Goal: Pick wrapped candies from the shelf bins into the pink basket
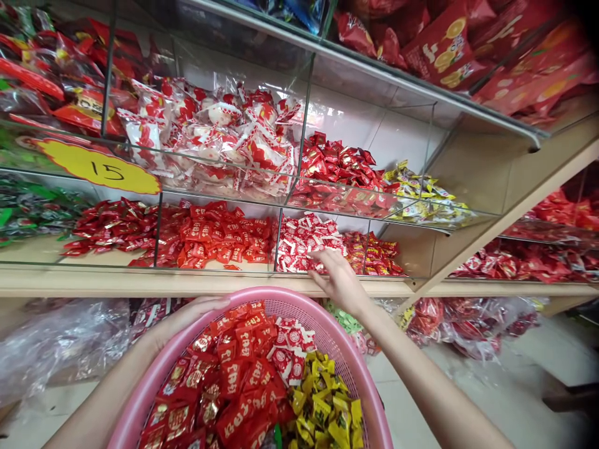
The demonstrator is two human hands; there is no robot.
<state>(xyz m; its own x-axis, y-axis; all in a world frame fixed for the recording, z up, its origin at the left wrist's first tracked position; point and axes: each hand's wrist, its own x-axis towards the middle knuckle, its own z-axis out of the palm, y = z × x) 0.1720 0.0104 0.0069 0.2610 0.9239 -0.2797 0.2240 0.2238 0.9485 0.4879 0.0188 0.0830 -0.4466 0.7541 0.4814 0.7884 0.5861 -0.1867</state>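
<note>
Across the upper view spreads a pale wooden shelf unit, smooth-edged and split by clear, shiny panels into boxy compartments. Below it we have a pink basket, round, glossy and plastic, with a thick rim and fine mesh walls. A flat yellow sign with a scalloped edge, marked 15, fronts the shelf.

Our left hand grasps the basket's rim at its far left side. Our right hand is released, its fingers loosely bent and spread, over the front of a lower compartment.

Smallest are the crinkled, wrapped sweets. Red-and-white sweets lie heaped in that compartment, right at our right fingertips; we cannot tell whether they touch. Between our forearms, the basket bears flat red packets, angular yellow sweets and a small cluster of red-and-white pieces near the far wall.
</note>
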